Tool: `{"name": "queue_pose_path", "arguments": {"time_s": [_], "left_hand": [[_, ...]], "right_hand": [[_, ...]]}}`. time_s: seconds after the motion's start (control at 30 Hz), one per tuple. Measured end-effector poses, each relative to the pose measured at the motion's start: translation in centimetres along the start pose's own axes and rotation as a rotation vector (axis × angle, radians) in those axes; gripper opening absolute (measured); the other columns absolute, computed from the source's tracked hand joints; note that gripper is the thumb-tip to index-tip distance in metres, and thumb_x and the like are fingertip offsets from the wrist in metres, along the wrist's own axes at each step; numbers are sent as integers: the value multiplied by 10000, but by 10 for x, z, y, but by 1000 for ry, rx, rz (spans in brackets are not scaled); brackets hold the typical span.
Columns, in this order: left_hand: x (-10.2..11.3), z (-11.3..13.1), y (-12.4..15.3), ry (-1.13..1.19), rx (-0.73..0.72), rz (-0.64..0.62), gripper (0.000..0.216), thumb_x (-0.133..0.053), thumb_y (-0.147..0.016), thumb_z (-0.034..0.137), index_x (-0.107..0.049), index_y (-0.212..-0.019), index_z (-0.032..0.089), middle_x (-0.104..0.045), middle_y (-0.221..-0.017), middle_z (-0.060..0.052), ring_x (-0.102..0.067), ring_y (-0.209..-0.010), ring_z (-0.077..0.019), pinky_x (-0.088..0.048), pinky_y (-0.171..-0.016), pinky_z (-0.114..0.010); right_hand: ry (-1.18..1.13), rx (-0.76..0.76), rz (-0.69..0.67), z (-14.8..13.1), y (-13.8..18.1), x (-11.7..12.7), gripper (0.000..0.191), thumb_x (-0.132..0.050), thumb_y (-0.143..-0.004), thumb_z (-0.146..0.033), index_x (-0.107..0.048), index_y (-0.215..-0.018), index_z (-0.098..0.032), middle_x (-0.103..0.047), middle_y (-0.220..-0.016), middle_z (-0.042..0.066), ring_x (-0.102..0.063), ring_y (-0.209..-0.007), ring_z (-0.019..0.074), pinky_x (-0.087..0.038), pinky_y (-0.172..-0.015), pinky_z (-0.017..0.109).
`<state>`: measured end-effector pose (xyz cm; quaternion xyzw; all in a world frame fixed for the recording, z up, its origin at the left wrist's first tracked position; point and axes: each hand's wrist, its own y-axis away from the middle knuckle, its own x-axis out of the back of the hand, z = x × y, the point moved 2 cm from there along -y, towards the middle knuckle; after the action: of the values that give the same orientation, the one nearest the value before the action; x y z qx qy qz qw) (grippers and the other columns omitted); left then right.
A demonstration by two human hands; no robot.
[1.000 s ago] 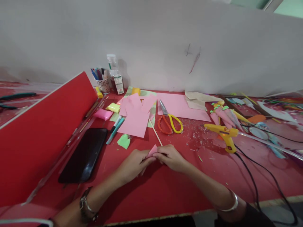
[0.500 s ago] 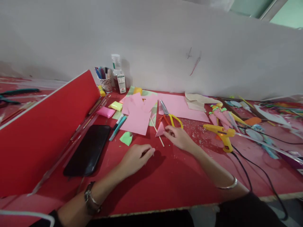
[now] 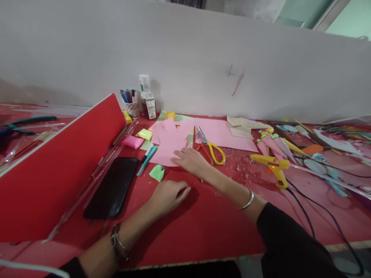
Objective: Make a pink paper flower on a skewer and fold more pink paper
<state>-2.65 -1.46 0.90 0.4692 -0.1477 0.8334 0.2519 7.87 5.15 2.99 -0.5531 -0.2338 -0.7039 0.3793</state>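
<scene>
My right hand (image 3: pixel 189 160) reaches over a pink paper sheet (image 3: pixel 165 154), its fingers stretched out flat at the sheet's right part; whether they press on it I cannot tell. To its right lie scissors (image 3: pixel 214 150) with yellow handles. A thin wooden stick shows only its end (image 3: pixel 202 180) beneath my right wrist, and the small pink folded piece is hidden. My left hand (image 3: pixel 166 197) rests on the red table (image 3: pixel 214 227), fingers curled under and thumb forward, with nothing visible in it. A crumpled green paper scrap (image 3: pixel 157 173) lies just beyond it.
A black phone (image 3: pixel 111 189) and an upright red board (image 3: pixel 66 166) stand left. Markers (image 3: pixel 147 160), clay packets (image 3: pixel 132 141), a pen cup (image 3: pixel 131 106) and a bottle (image 3: pixel 148 102) sit behind. A yellow glue gun (image 3: pixel 272 166) with its cord lies right, near pink cones (image 3: pixel 274 144).
My right hand has moved left from the small pink folded piece beside the scissors onto the pink sheet, fingers now extended. My left hand has stayed in place. The view has shifted slightly.
</scene>
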Motion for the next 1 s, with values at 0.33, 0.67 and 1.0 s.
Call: {"name": "queue_pose_path", "arguments": {"time_s": [0.33, 0.67, 1.0], "left_hand": [[5, -4, 2, -54, 51, 59, 305, -358, -819, 277, -581, -648, 160, -566, -545, -37, -496, -505, -147, -225, -464, -233], [16, -5, 5, 68, -19, 373, 168, -383, -801, 191, -541, -746, 172, -578, -760, -22, -532, -649, -127, -400, -577, -233], [10, 0, 5, 4, -314, 214, 202, -386, -834, 232, -534, -955, 167, -578, -958, -45, -508, -894, -166, -426, -790, -307]], "right_hand": [[-51, -28, 164, 3, 58, 58, 220, -392, -852, -152, -598, -777, -163, -574, -720, 35, -450, -683, 151, -314, -642, 284], [-356, -47, -65, -45, 131, 34, 103, -505, -770, -113, -542, -697, -176, -574, -798, 26, -472, -743, 148, -340, -668, 276], [-886, -75, 5, -42, 155, 17, 188, -447, -788, -102, -613, -778, -191, -603, -929, 39, -514, -915, 117, -353, -872, 270]]}}
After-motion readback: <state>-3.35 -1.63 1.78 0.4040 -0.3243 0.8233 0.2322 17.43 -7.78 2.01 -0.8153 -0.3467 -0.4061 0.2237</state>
